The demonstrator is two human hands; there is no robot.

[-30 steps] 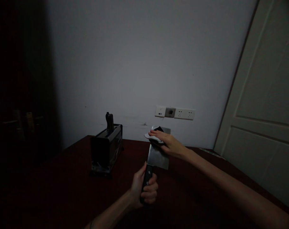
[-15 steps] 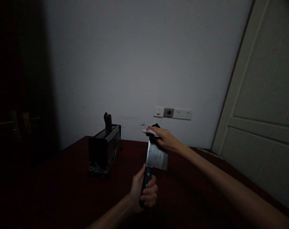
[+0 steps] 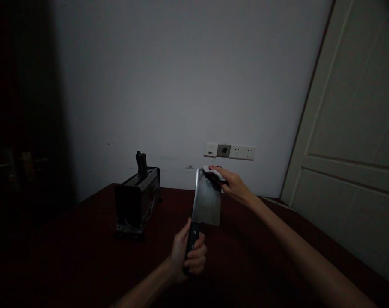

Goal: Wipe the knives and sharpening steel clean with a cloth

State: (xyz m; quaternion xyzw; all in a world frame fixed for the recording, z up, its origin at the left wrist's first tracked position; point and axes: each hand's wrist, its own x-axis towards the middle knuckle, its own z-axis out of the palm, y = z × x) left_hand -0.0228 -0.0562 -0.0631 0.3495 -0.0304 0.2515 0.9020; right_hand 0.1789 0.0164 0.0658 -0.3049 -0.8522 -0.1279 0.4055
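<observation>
My left hand [image 3: 187,253] is wrapped round the black riveted handle of a cleaver [image 3: 207,205]. The wide steel blade points up and away from me, above the table. At its far right corner, my right hand [image 3: 233,184] pinches a white cloth [image 3: 214,173] against the blade. Part of the cloth is hidden under the fingers, and a bit of something dark shows beside it. To the left stands a dark knife block [image 3: 138,201] with black knife handles [image 3: 141,164] sticking up from its top.
The dark red table [image 3: 168,205] reaches back to a pale wall. Wall sockets [image 3: 242,152] sit low on the wall behind the cleaver. A white panelled door [image 3: 348,141] stands at the right. The left side is in deep shadow.
My right hand has slid the cloth to the right across the blade's far end, baring its upper left corner. The whole view has shifted slightly.
</observation>
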